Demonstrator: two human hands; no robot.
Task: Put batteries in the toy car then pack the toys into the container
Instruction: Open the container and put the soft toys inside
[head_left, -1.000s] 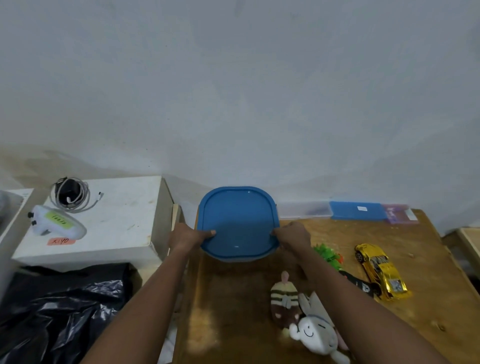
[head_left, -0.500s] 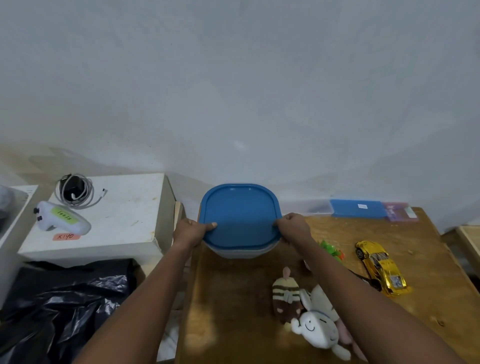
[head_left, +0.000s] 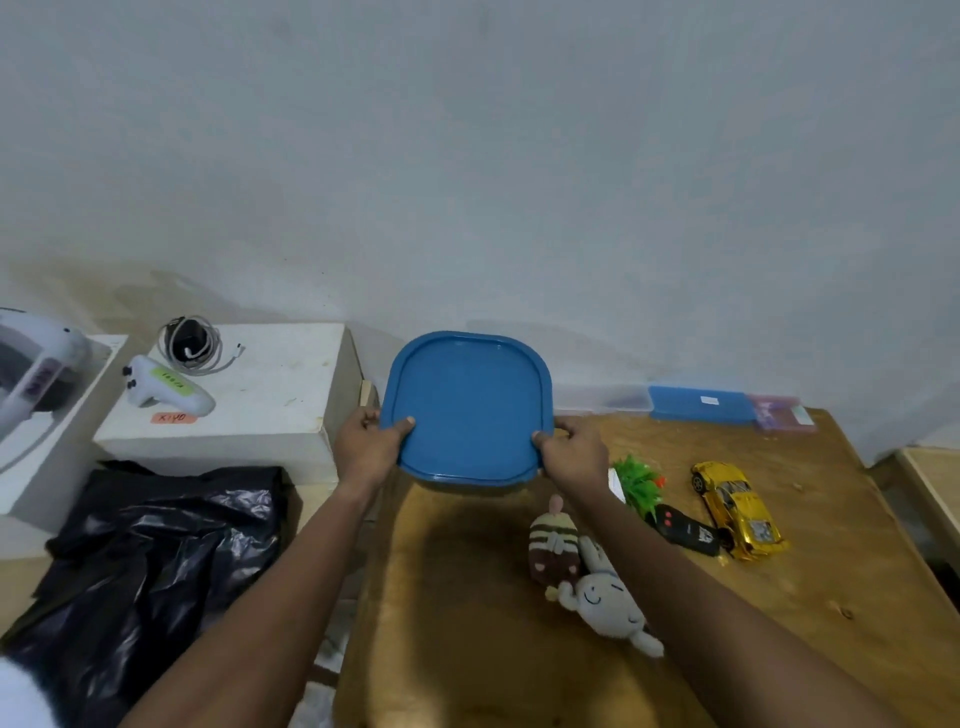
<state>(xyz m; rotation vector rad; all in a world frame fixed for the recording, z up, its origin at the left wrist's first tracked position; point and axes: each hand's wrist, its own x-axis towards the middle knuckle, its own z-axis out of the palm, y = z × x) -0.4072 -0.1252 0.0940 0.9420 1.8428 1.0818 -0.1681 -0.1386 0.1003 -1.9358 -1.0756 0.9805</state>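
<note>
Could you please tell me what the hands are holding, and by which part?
Both hold the blue-lidded container: the left hand grips its left edge and the right hand its right edge, thumbs on top.

Coiled cable (head_left: 193, 347) and white controller (head_left: 174, 399) on white box (head_left: 283, 410), black plastic bag (head_left: 156, 561) beside it

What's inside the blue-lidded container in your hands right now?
Cannot tell: the blue lid covers the whole top, gripped at its edges by the left hand and right hand. Outside, on the table: yellow toy car, black remote, striped plush, white plush.
</note>
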